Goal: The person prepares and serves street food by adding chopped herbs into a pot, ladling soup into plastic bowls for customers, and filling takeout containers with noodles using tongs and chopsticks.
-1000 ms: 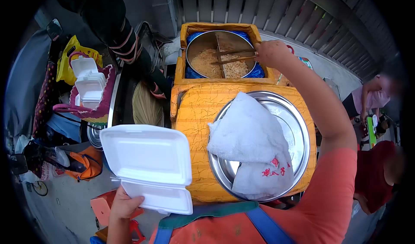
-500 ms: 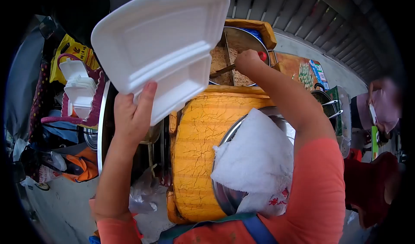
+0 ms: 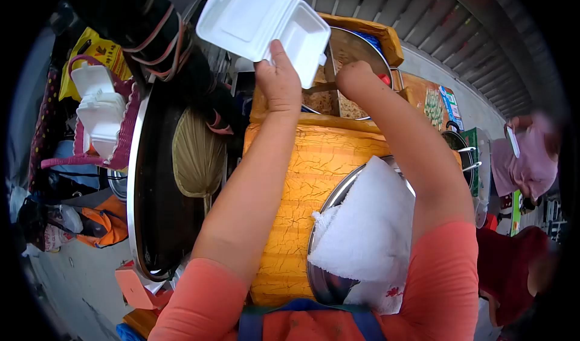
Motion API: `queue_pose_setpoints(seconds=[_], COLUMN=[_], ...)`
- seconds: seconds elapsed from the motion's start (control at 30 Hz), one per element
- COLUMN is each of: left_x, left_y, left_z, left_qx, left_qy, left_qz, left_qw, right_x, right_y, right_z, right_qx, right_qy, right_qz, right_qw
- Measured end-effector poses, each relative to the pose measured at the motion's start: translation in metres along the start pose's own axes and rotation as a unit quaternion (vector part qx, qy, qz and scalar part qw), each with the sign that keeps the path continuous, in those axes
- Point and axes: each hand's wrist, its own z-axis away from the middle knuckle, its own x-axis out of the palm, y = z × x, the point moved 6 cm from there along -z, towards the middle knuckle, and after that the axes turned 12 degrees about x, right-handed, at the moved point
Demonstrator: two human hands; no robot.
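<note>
My left hand (image 3: 280, 78) grips a white foam takeaway box (image 3: 306, 33) by its hinge side, thumb on top. The box is open, its lid tilted to the left, and it is held beside a large round pot (image 3: 357, 46). Crumbly light-brown food (image 3: 352, 108) lies in the pot, parted by a divider. Over the pot, my right hand (image 3: 356, 78) is closed around a long flat tool (image 3: 323, 88) that points left toward the box. The tool's tip is hidden behind the box. A red knob (image 3: 385, 79) shows just beyond that hand.
Nearer me, a white cloth (image 3: 368, 226) covers part of a metal basin beside a yellow taped cover (image 3: 284, 178). Leftward are a dark round pan (image 3: 158, 214), a palm-leaf fan (image 3: 196, 151) and a pink basket (image 3: 125, 151) of foam boxes. People stand at right.
My left hand has carried the foam box away from me and rightward, closer to the pot. The right hand stays over the pot, still on the tool. My view has shifted slightly.
</note>
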Motion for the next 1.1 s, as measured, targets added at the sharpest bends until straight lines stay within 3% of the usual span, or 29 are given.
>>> queue_pose_setpoints(seconds=[0.03, 0.07, 0.1, 0.13, 0.17, 0.23, 0.33, 0.37, 0.4, 0.43, 0.57, 0.63, 0.67, 0.7, 0.73, 0.83, 0.93, 0.97, 1.03, 1.1], left_x=[0.0, 0.006, 0.008, 0.006, 0.008, -0.02, -0.09, -0.118, -0.15, -0.184, -0.325, -0.398, -0.43, -0.468, -0.489, -0.584, -0.676, -0.697, -0.755, -0.806], left_y=[0.001, -0.006, 0.018, 0.037, 0.048, 0.103, 0.161, 0.17, 0.181, 0.196, 0.208, 0.209, 0.212, 0.213, 0.212, 0.209, 0.211, 0.212, 0.235, 0.245], left_z=[0.0, -0.004, 0.0, -0.001, 0.005, 0.016, 0.053, 0.068, 0.083, 0.1, 0.185, 0.217, 0.223, 0.225, 0.223, 0.205, 0.181, 0.175, 0.159, 0.17], left_qx=[-0.001, 0.124, 0.136, 0.237, 0.129, 0.229, 0.232, 0.19, 0.164, 0.207, 0.121, 0.087, 0.041, -0.004, -0.003, 0.062, 0.056, 0.046, 0.082, 0.056], left_qy=[-0.021, 0.027, -0.012, 0.026, -0.085, -0.067, -0.15, -0.183, -0.183, -0.156, -0.268, -0.273, -0.21, -0.145, -0.137, -0.092, -0.085, -0.077, -0.044, 0.011], left_qz=[-0.02, 0.008, 0.02, 0.025, 0.07, 0.082, 0.029, 0.006, 0.017, 0.037, -0.029, -0.103, -0.116, -0.123, -0.141, -0.181, -0.229, -0.257, -0.296, -0.358], left_qw=[1.0, 0.992, 0.99, 0.971, 0.985, 0.968, 0.961, 0.964, 0.969, 0.965, 0.955, 0.952, 0.97, 0.982, 0.98, 0.977, 0.968, 0.962, 0.951, 0.932], right_x=[-0.018, -0.017, -0.022, -0.021, -0.016, -0.014, -0.014, -0.019, -0.025, -0.034, -0.119, -0.179, -0.209, -0.24, -0.264, -0.342, -0.415, -0.43, -0.467, -0.497], right_y=[-0.006, -0.009, -0.014, -0.022, -0.026, -0.035, -0.043, -0.043, -0.042, -0.04, -0.046, -0.073, -0.091, -0.122, -0.15, -0.287, -0.444, -0.494, -0.609, -0.706], right_z=[0.019, 0.02, 0.026, 0.026, 0.028, 0.029, 0.033, 0.036, 0.041, 0.047, 0.102, 0.15, 0.176, 0.204, 0.231, 0.301, 0.33, 0.321, 0.29, 0.241], right_qx=[-0.008, -0.026, -0.06, -0.095, -0.115, -0.121, -0.106, -0.1, -0.095, -0.091, -0.128, -0.175, -0.215, -0.218, -0.248, -0.36, -0.512, -0.526, -0.545, -0.462], right_qy=[0.014, -0.008, 0.022, 0.133, 0.18, 0.198, 0.21, 0.221, 0.235, 0.252, 0.301, 0.271, 0.233, 0.239, 0.212, 0.196, 0.183, 0.16, 0.261, 0.326], right_qz=[-0.016, -0.001, 0.008, -0.021, -0.034, -0.028, -0.023, -0.03, -0.036, -0.047, -0.147, -0.215, -0.282, -0.279, -0.301, -0.321, -0.288, -0.284, -0.314, -0.399], right_qw=[1.0, 1.0, 0.998, 0.986, 0.976, 0.972, 0.972, 0.97, 0.967, 0.962, 0.933, 0.922, 0.905, 0.904, 0.896, 0.854, 0.788, 0.786, 0.733, 0.722])
